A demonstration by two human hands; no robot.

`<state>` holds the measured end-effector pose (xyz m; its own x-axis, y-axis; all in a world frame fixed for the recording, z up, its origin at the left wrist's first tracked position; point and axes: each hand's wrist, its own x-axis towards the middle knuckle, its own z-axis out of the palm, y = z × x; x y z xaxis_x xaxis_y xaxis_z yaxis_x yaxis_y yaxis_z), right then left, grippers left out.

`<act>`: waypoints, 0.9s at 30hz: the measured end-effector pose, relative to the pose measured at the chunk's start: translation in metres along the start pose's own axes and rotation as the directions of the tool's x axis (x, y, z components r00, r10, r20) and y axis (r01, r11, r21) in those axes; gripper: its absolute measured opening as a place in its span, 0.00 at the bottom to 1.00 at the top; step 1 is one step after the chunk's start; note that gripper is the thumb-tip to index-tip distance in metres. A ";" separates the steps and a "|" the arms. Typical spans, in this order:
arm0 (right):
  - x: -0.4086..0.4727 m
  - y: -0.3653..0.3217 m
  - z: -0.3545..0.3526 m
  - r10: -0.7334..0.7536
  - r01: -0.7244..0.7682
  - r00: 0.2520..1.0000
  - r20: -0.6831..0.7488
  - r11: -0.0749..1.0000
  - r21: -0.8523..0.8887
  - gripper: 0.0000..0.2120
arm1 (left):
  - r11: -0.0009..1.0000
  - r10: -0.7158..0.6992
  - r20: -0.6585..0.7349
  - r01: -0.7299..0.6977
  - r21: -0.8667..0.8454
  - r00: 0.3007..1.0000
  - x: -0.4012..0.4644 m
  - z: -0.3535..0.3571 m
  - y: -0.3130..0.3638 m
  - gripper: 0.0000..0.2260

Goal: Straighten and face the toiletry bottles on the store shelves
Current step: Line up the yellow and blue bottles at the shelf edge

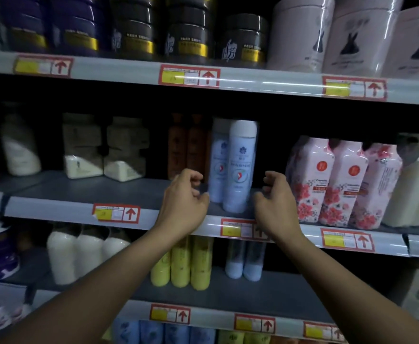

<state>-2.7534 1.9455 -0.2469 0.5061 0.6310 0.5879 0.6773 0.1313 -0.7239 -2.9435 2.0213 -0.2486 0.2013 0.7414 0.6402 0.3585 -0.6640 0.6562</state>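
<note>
A: From the head view, what is seen?

B: Two pale blue bottles point(238, 165) are stood at the front edge of the middle shelf point(79, 192), near frame centre. The left hand point(182, 202) is held at their nine o'clock, the right hand point(276, 207) at their three o'clock; both are loosely curled, nothing is gripped, and no touch can be made out.

A: What could go wrong?

B: The front bottle could be toppled off the edge if it is nudged low, or the pink floral bottles point(327, 180) at three o'clock could be knocked.

A: And the surroundings?

B: Grey shelves with red-and-yellow price tags point(116, 213) are seen, dimly lit.
</note>
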 end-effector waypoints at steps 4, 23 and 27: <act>0.025 0.012 0.010 0.070 -0.071 0.997 0.025 0.997 0.039 0.24 | 1.000 -0.015 0.052 0.017 -0.025 0.999 0.027 0.017 -0.012 0.21; 0.077 0.032 0.030 -0.008 -0.026 0.984 0.177 0.981 0.193 0.13 | 0.944 -0.039 0.187 0.097 -0.314 0.982 0.077 0.055 -0.030 0.18; 0.070 0.027 0.027 -0.053 0.042 0.993 0.106 0.994 0.102 0.16 | 0.963 -0.055 0.107 0.081 -0.257 0.993 0.071 0.047 -0.029 0.18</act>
<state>-2.7144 2.0133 -0.2349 0.4102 0.7006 0.5839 0.6397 0.2352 -0.7317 -2.8966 2.0984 -0.2410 0.2778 0.7827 0.5570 0.1272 -0.6047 0.7863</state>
